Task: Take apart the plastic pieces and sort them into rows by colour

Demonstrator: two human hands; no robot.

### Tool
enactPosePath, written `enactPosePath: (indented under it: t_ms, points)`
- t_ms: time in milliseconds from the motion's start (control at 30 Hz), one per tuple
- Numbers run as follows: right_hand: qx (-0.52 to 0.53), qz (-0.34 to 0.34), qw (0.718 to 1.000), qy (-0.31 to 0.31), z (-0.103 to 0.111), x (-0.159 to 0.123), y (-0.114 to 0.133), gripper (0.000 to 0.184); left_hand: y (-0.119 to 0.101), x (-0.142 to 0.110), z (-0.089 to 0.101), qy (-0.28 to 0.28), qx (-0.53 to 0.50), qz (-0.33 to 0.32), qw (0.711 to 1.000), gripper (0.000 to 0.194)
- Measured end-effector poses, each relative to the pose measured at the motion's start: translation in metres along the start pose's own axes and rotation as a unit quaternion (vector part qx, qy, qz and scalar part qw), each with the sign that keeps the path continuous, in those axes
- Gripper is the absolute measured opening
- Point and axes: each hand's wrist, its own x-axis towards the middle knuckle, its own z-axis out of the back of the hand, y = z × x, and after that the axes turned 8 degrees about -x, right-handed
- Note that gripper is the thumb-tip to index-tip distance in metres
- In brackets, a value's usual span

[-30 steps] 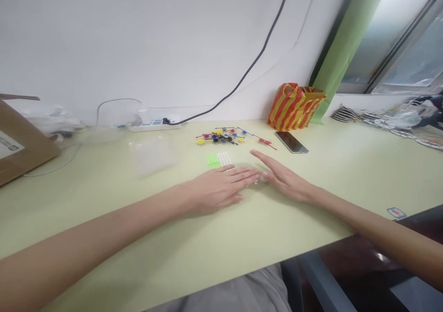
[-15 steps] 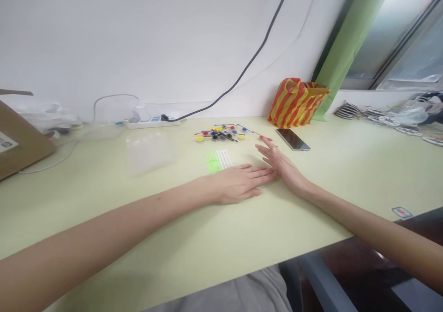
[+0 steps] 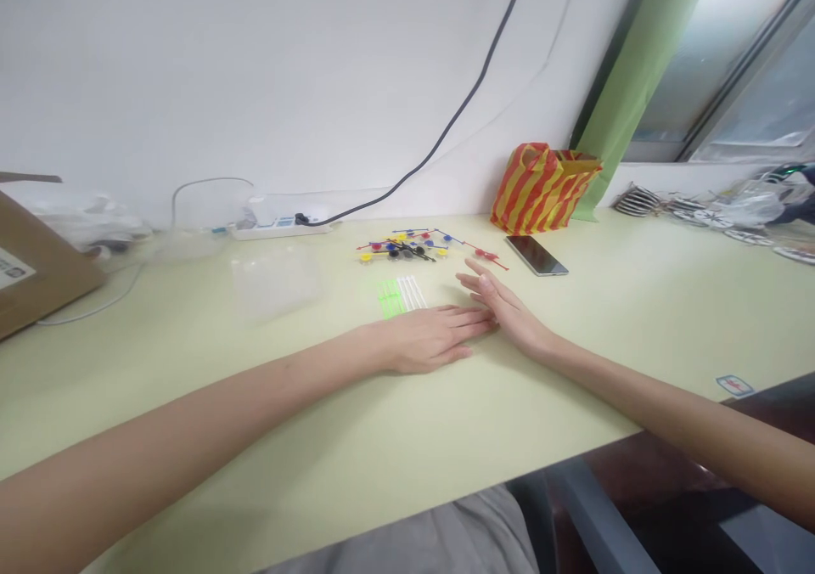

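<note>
My left hand (image 3: 433, 340) lies flat on the pale green desk (image 3: 573, 328), palm down, fingers stretched to the right. My right hand (image 3: 503, 306) rests on its edge with fingers spread towards the far side, and my left fingertips touch it. Neither hand holds anything. Just beyond my left fingers lie a strip of green plastic pieces (image 3: 390, 299) and a strip of white ones (image 3: 412, 292). Farther back sits a heap of small coloured discs and thin rods (image 3: 401, 247), with a red rod piece (image 3: 487, 255) just past my right fingertips.
A black phone (image 3: 536, 255) lies near my right fingers. A clear plastic box (image 3: 273, 281) stands to the left, with a power strip (image 3: 280, 229) against the wall. A red-and-yellow striped bag (image 3: 544, 188) and a cardboard box (image 3: 38, 264) sit on the desk.
My hands have come closer together, and my right hand has turned its fingers towards the far side. A small clear item between them a second ago no longer shows.
</note>
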Motion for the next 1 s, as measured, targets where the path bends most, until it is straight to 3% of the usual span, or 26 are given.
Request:
enactPosePath:
  t_ms: [267, 767, 1000]
  points:
    - [0.008, 0.028, 1.0, 0.005, -0.015, 0.011, 0.001, 0.067, 0.006, -0.015, 0.0, -0.008, -0.002, 0.01, 1.0, 0.058]
    - [0.039, 0.021, 0.998, -0.054, -0.014, 0.013, -0.005, 0.059, 0.002, -0.016, 0.002, -0.034, 0.054, 0.018, 0.998, 0.059]
    - [0.05, 0.018, 0.997, -0.052, -0.013, 0.013, -0.004, 0.055, 0.002, -0.017, 0.001, -0.046, 0.073, 0.012, 0.996, 0.059]
